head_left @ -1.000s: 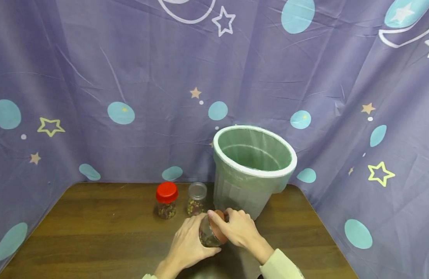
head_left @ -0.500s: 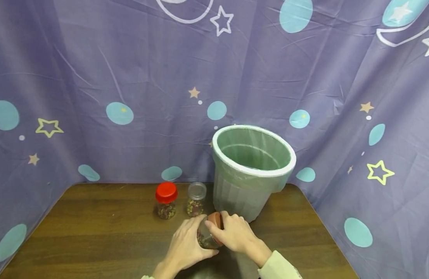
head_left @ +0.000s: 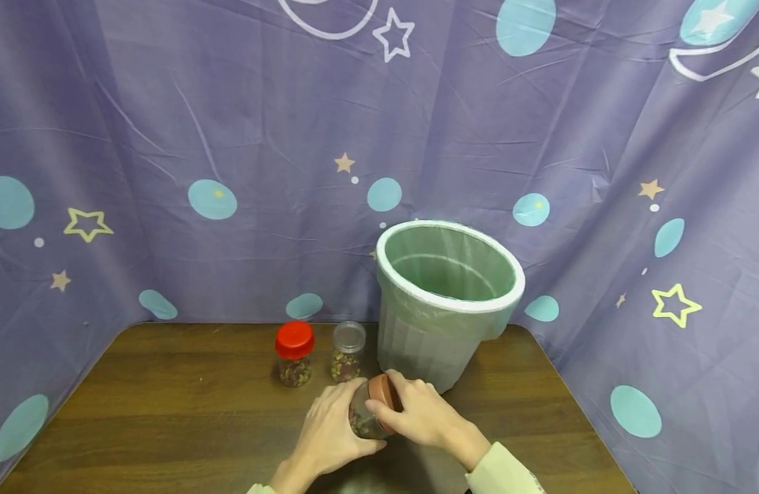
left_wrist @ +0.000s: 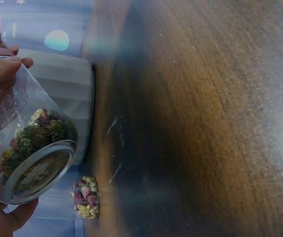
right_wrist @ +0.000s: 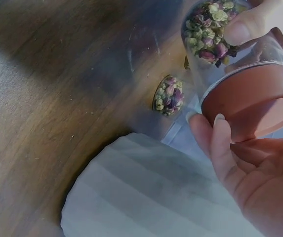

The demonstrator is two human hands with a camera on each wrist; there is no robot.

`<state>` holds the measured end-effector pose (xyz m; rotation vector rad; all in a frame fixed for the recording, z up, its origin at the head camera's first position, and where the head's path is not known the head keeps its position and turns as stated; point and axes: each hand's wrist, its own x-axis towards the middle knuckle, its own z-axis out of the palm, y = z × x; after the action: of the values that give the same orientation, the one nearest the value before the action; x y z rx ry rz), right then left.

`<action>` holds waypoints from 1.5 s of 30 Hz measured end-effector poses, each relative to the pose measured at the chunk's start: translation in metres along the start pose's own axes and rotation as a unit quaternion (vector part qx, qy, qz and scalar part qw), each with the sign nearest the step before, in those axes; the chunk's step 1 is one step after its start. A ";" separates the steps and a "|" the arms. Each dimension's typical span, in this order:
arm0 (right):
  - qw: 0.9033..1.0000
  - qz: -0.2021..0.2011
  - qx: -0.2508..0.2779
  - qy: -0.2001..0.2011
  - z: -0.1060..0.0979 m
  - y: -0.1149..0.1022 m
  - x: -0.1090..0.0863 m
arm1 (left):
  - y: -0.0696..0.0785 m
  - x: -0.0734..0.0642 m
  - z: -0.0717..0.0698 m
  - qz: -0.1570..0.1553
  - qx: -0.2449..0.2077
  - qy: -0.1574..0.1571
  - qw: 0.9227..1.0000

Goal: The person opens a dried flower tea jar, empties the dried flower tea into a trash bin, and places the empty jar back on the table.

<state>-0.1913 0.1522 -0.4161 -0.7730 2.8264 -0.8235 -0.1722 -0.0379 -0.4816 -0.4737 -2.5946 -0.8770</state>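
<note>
Tilted above the table, a clear jar [head_left: 362, 415] has its brown-orange lid [head_left: 380, 389] pointing to the right. My left hand [head_left: 330, 429] grips the jar's body. My right hand [head_left: 431, 415] holds the lid, which sits on the jar's mouth, with fingers and thumb around its edge. Dried flower buds [left_wrist: 37, 133] lie inside near the jar's base in the left wrist view. In the right wrist view, the lid [right_wrist: 252, 94] shows a raised ridge, and thumb and fingers touch its side.
A red-lidded jar [head_left: 294, 343] and a clear-lidded jar [head_left: 348, 339], both with dried flowers, stand behind my hands on the wooden table [head_left: 188, 412]. A large grey-green ribbed bin [head_left: 416, 346] with a white rim stands behind right. A purple patterned curtain [head_left: 281, 137] surrounds the table.
The held jar and both hands have shifted slightly left. My right hand's fingers have moved around the lid; the lid remains on the jar.
</note>
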 end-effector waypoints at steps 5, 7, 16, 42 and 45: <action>1.000 -0.020 -0.017 -0.002 0.000 0.002 -0.001 | 0.001 0.001 -0.002 -0.013 -0.016 -0.008 1.000; 0.999 -0.035 -0.029 0.000 0.000 0.002 -0.002 | 0.001 0.001 -0.002 -0.022 -0.028 -0.015 0.999; 0.995 -0.082 -0.054 -0.012 -0.007 0.004 -0.006 | 0.001 0.002 -0.004 -0.052 -0.060 -0.038 0.996; 0.999 0.023 0.009 0.044 -0.012 -0.006 0.003 | 0.000 -0.002 -0.003 -0.041 -0.060 -0.029 0.997; 0.996 0.074 -0.002 0.042 -0.011 -0.009 0.004 | 0.001 -0.003 -0.002 -0.029 -0.044 -0.020 0.998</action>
<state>-0.1937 0.1494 -0.4016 -0.5345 2.9168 -0.8463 -0.1690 -0.0387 -0.4804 -0.4447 -2.6269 -1.0139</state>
